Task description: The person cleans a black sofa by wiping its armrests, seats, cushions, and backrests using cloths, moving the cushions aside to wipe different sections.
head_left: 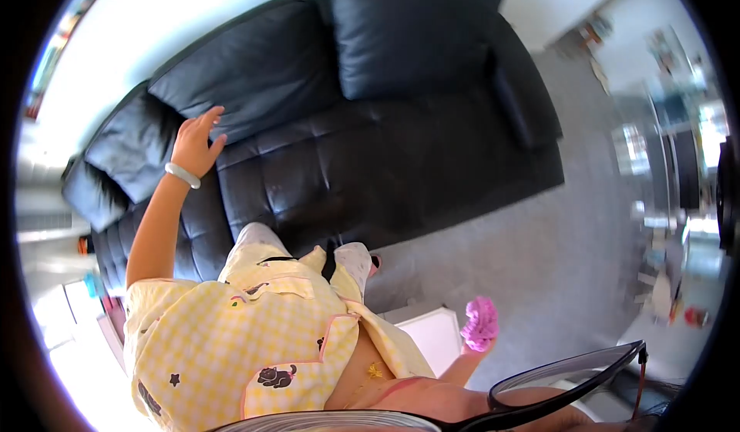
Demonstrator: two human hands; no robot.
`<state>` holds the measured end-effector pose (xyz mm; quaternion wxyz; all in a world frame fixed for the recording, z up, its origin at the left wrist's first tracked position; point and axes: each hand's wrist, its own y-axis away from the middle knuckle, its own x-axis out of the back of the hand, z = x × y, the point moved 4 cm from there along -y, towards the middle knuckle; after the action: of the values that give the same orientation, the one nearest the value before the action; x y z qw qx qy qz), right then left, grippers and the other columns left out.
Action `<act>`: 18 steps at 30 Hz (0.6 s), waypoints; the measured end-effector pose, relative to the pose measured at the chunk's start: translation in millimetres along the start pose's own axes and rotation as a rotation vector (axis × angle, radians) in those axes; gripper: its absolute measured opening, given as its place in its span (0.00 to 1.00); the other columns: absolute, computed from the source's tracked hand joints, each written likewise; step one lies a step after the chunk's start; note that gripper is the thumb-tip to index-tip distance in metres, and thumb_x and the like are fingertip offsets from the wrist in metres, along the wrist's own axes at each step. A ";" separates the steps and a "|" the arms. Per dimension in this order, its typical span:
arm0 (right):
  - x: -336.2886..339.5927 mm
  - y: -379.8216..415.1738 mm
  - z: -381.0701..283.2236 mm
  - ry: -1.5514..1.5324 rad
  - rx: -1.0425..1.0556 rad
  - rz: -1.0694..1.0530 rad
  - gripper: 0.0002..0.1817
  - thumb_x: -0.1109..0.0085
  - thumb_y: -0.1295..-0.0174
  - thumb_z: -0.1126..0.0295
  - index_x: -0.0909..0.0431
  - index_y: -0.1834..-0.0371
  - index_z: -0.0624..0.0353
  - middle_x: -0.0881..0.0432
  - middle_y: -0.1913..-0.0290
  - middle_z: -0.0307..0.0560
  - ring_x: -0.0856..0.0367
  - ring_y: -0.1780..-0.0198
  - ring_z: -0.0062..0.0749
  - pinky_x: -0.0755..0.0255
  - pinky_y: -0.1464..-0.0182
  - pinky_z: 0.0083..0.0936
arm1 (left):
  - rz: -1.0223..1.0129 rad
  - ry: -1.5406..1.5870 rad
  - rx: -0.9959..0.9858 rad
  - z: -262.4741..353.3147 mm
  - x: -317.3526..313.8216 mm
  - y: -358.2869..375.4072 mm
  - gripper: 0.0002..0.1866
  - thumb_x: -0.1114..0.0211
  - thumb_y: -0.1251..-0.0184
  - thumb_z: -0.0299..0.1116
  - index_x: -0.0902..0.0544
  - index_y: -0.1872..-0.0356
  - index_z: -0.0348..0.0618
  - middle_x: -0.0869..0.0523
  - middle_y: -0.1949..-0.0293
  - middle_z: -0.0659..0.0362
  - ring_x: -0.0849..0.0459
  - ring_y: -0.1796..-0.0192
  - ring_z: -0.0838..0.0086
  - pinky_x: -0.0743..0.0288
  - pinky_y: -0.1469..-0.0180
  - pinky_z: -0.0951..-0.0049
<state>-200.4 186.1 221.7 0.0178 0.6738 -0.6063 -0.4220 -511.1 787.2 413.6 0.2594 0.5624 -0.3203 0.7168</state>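
With fingers partly spread and nothing between them, my left hand [197, 144] reaches out over the black leather sofa [324, 170]. Its fingertips overlap the middle back cushion [254, 62] in this view, and a pale bangle [183, 175] circles the wrist. Low on the right, my right hand [476, 352] grips a crumpled pink cloth [481, 324] out to the side of my body. The cloth covers most of its fingers.
Another back cushion [416, 35] leans by the sofa's right armrest [520, 85]. Grey floor [493, 235] runs along the sofa's front. A white panel-like object [434, 336] stands near my right arm. Glasses [570, 374] cross the bottom of the view.
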 end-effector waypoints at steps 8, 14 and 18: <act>-168.0 -179.8 -6.4 -0.011 -0.226 -0.307 0.27 0.62 0.33 0.62 0.44 0.32 0.63 0.38 0.34 0.65 0.40 0.32 0.54 0.37 0.36 0.37 | 0.137 -0.223 0.301 -139.1 62.6 37.0 0.37 0.34 0.47 0.35 0.38 0.35 0.42 0.32 0.37 0.47 0.30 0.38 0.54 0.37 0.37 0.62; -469.3 -127.0 116.5 0.046 -0.494 -0.992 0.30 0.64 0.30 0.63 0.55 0.28 0.62 0.55 0.26 0.60 0.54 0.27 0.57 0.52 0.29 0.39 | 0.014 -0.224 0.394 -252.1 48.4 -43.0 0.37 0.35 0.45 0.48 0.35 0.36 0.41 0.30 0.37 0.49 0.33 0.35 0.55 0.42 0.34 0.60; -565.9 -84.6 208.7 0.047 -0.483 -1.059 0.29 0.60 0.29 0.59 0.48 0.31 0.65 0.43 0.30 0.56 0.41 0.31 0.48 0.37 0.35 0.40 | 0.133 -0.322 0.450 -360.2 -7.4 -115.8 0.37 0.49 0.38 0.62 0.31 0.38 0.42 0.30 0.37 0.50 0.35 0.33 0.60 0.48 0.31 0.58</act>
<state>-204.0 781.1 351.7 -0.0291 0.8711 -0.0724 -0.4849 -655.2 1134.1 367.4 0.0261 0.6902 -0.2266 0.6868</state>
